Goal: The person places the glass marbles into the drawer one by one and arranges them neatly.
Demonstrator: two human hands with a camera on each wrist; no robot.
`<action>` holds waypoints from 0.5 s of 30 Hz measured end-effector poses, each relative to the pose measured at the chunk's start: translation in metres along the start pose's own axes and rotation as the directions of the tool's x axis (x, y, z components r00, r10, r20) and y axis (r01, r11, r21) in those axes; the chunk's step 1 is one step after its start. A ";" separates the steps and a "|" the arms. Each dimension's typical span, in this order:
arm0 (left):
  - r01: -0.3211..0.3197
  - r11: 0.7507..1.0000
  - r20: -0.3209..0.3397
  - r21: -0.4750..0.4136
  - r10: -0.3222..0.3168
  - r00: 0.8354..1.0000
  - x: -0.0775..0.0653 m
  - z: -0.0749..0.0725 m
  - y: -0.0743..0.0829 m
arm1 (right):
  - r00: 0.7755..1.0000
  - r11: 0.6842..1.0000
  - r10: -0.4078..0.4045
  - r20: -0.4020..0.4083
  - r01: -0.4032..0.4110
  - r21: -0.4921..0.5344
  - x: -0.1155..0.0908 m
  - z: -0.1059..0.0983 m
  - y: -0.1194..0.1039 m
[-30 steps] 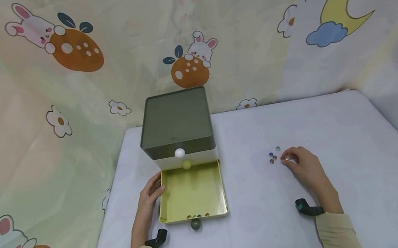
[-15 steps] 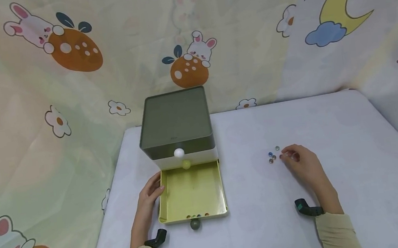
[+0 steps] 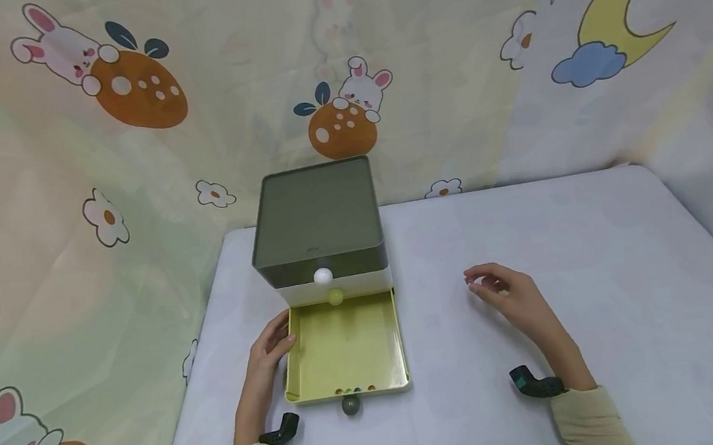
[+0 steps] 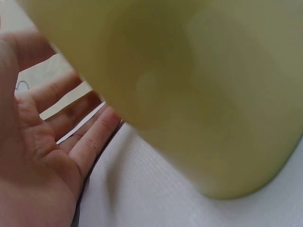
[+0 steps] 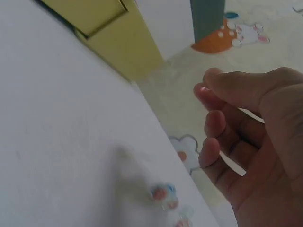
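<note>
In the head view my right hand (image 3: 512, 299) is raised over the table, right of the pulled-out yellow drawer (image 3: 346, 341). Its thumb and index finger pinch a small shiny marble (image 5: 204, 88), mostly covered by the fingertips in the right wrist view; the other fingers curl loosely. Below this hand lie several loose marbles (image 5: 163, 193), which the hand hides from the head camera. My left hand (image 3: 267, 354) rests against the drawer's left side, thumb at the rim, its fingers fairly straight in the left wrist view. Several small marbles (image 3: 357, 389) lie along the drawer's front wall.
The drawer belongs to a box with a dark green top (image 3: 319, 212) and a white tier (image 3: 363, 282). A dark green round knob (image 3: 350, 405) sticks out from the drawer front. White cloth covers the table (image 3: 471, 415); a printed curtain (image 3: 233, 68) hangs behind.
My right hand has moved left with a marble between its fingertips, passing over the loose marbles on the table. My left hand and the drawer have stayed in place.
</note>
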State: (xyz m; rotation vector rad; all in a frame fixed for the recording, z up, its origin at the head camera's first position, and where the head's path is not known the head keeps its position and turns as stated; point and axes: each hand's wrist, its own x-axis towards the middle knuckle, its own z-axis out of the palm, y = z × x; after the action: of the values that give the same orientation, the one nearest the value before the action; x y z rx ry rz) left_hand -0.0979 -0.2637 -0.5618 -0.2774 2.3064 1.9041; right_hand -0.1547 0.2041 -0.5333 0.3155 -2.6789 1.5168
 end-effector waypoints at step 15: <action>0.003 1.000 -0.011 -0.001 -0.003 1.000 0.000 0.001 0.001 | 0.921 0.903 -0.382 0.076 0.355 0.242 0.015 0.049 -0.043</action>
State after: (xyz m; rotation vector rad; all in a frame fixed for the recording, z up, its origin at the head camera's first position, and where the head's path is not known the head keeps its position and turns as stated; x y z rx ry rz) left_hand -0.0977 -0.2629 -0.5610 -0.2926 2.3108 1.9072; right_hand -0.1573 0.1387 -0.5199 0.8987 -2.3414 1.7150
